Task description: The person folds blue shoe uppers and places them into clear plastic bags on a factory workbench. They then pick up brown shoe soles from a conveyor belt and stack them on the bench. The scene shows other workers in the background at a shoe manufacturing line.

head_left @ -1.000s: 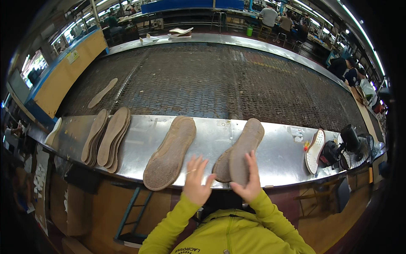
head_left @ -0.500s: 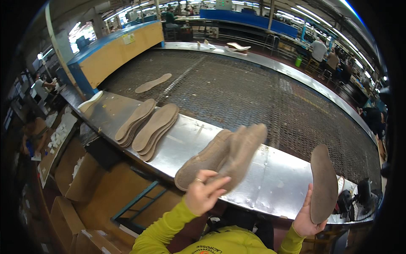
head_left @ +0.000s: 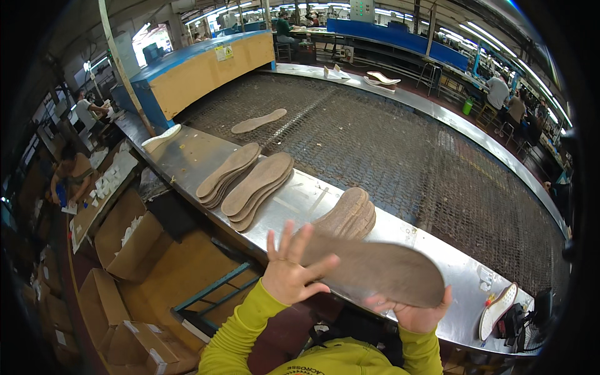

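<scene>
A brown insole (head_left: 381, 269), slightly blurred, lies across my right hand (head_left: 424, 314), whose thumb and fingers grip its wide end from below. Its other end reaches left to my left hand (head_left: 292, 270), which has its fingers spread and holds nothing. Just behind the held insole, a pile of brown insoles (head_left: 353, 212) rests on the metal ledge (head_left: 300, 190), partly hidden by it. Two more stacks of brown insoles, a left one (head_left: 228, 169) and a right one (head_left: 259, 187), sit farther left on the ledge.
Beyond the ledge runs a wide mesh conveyor (head_left: 375, 144) with one insole (head_left: 259, 122) on it, beside a yellow-and-blue machine housing (head_left: 212, 65). White soles lie at the ledge's left (head_left: 161, 139) and right (head_left: 498, 312) ends. Cardboard boxes (head_left: 134, 250) stand at lower left.
My right hand has swung its insole leftward, from upright to nearly level. My left hand has let go of the insoles at the middle pile and opened. The view has shifted somewhat.
</scene>
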Available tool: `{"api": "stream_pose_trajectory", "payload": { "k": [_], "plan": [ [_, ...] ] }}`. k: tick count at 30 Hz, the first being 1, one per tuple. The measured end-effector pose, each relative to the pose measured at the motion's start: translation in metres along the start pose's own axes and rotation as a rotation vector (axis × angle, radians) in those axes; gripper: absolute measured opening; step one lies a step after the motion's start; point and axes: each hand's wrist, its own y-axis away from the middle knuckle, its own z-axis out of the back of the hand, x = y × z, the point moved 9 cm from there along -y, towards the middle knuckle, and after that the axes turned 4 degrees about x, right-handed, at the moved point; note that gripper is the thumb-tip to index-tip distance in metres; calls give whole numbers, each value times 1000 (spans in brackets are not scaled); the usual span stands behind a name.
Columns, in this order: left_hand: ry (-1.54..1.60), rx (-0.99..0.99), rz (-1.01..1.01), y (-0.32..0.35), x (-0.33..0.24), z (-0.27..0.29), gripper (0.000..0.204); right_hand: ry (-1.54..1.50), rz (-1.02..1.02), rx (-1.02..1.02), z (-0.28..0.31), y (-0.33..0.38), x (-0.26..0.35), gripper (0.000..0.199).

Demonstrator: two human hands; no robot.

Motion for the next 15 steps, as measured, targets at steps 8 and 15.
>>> {"api": "stream_pose_trajectory", "payload": {
  "k": [8, 15],
  "plan": [
    [-56, -28, 167, -23, 93, 3, 67, 516, 171, -288, 38, 20, 19, 85],
    [-374, 505, 945, 35, 281, -50, 86, 561, 106, -517, 99, 75, 3, 72]
  ]
}}
